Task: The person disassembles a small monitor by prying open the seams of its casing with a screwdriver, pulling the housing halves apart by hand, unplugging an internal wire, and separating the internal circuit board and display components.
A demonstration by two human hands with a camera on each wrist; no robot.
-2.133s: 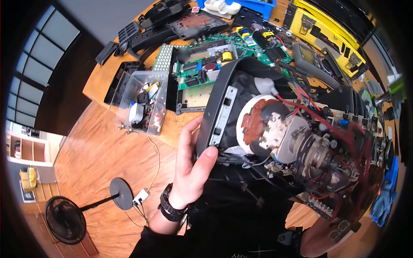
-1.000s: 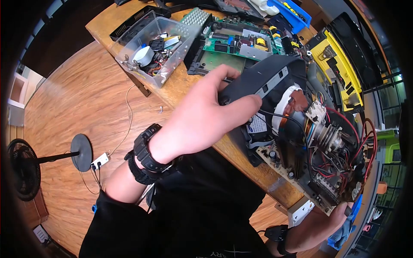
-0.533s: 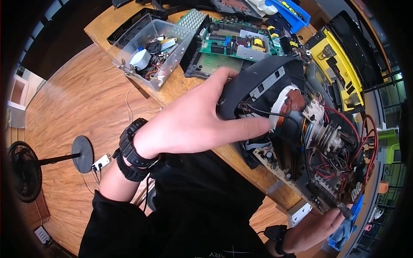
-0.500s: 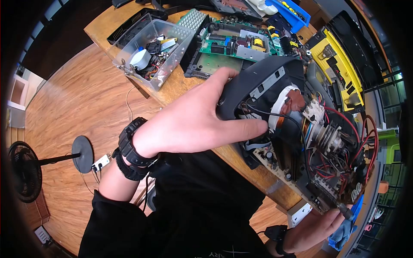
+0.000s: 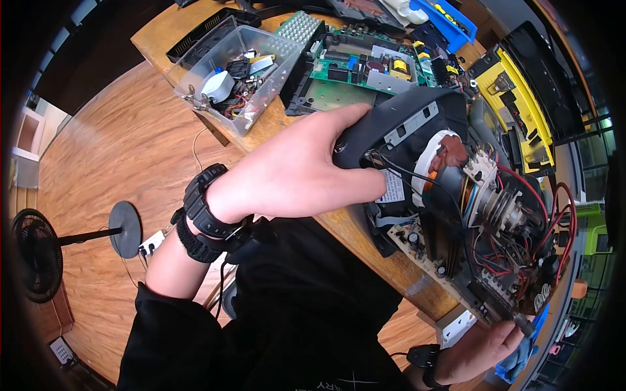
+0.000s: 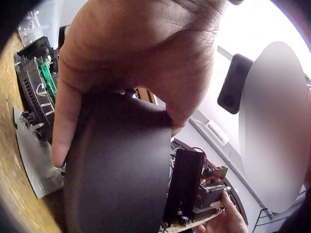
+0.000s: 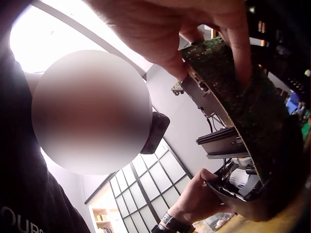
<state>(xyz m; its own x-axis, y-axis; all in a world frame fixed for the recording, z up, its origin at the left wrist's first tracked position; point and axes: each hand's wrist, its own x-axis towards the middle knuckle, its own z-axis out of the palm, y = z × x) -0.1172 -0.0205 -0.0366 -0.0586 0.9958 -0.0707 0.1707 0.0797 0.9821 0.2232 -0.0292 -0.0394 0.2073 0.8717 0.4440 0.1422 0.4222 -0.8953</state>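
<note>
An opened CRT monitor (image 5: 450, 159), with its picture tube, copper coil and red wires bare, lies tilted over the table's front edge. My left hand (image 5: 287, 173) grips the rim of its black plastic bezel (image 6: 121, 165), thumb on the inner side and fingers over the outside. Low on the right, my right hand (image 5: 479, 355) holds the far corner of the monitor's circuit board (image 5: 417, 251). In the right wrist view, the thumb is at the edge of that board (image 7: 228, 82) and fingers lie along its soldered underside.
On the wooden table (image 5: 270, 133), a clear plastic box (image 5: 270, 98) of small parts stands left of a black chassis with a green board (image 5: 339, 72). A yellow toolbox (image 5: 515, 111) stands at right, a blue bin (image 5: 463, 36) behind. A fan (image 5: 39, 254) stands on the floor.
The monitor has come down from close to the camera and turned over the table edge. My left hand has moved along the bezel, and its thumb has drawn back from the tube.
</note>
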